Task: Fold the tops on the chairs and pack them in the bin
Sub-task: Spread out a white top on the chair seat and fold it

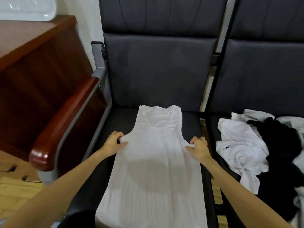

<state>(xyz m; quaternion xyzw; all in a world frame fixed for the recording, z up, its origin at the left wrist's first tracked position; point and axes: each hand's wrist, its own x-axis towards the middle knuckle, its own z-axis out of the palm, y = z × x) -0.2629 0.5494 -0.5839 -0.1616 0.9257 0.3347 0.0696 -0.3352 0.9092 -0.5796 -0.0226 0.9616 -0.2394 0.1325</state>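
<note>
— Where is the white tank top [153,155]?
— Flat on the chair seat [190,127], between both sets of fingers. The left hand [114,143] and right hand [198,148] each pinch a side under the armholes.
— How will it handle?
— Light, limp, likely to sag; hold the side seams.

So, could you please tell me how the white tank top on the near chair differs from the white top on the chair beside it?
The white tank top lies spread flat; the white top is crumpled. The left hand and right hand grip the tank top; nothing holds the white top, which lies against a black garment. Both are white and unfolded.
</note>
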